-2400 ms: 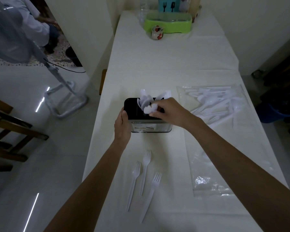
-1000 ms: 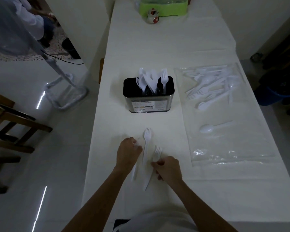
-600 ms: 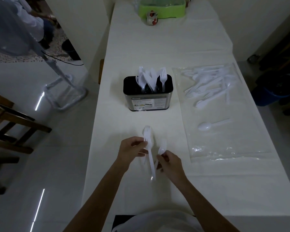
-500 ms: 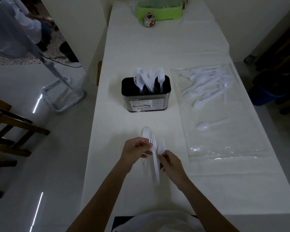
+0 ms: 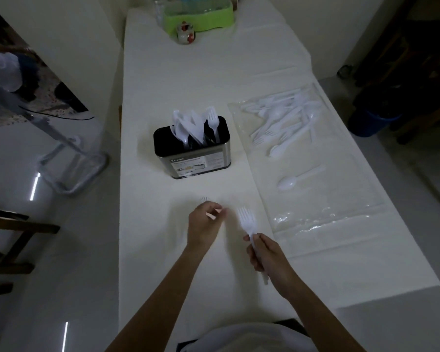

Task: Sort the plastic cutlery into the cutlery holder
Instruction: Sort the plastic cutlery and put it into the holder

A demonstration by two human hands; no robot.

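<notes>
- I see right hand pinching forks by the handles, tines forward, ready for slotting.
- Left hand curled, blurred; can't tell grip.
- Holder at 12 o'clock, loose cutlery at 2.

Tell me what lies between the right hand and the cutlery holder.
Head view: fork tines jutting from the right hand, then bare tablecloth to the cutlery holder; left hand just aside.

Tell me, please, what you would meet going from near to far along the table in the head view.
The right hand gripping a white plastic fork, black oblong cutlery holder, small red-and-white jar, lime-green plastic tray.
</notes>
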